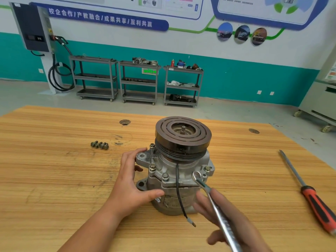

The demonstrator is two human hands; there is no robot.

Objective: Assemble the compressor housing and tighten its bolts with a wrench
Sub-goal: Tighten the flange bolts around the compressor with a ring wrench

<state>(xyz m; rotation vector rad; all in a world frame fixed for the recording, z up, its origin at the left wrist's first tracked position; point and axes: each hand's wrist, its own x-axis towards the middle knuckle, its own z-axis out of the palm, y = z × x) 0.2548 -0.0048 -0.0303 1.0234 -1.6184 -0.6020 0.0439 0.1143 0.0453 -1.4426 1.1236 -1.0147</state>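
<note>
Tightening step: wrench (205, 186) near right-side bolt (207, 168).
Left grip (132, 184) wraps compressor housing (174, 180), right grip (229, 215) pinches wrench. Seat ring fully bef. turning & hold housing steady.

The left hand (133, 180) comes in from the lower left on a bare forearm (91, 226), palm turned inward. It grips the side of the grey cast-metal compressor housing (187, 179): the fingertips curl over an upper lug and the thumb (154, 194) presses lower down. The right hand (229, 217) enters from the bottom edge, palm partly up, holding the long polished steel wrench (204, 185) across its loosely bent fingers, thumb beside the shaft.
</note>
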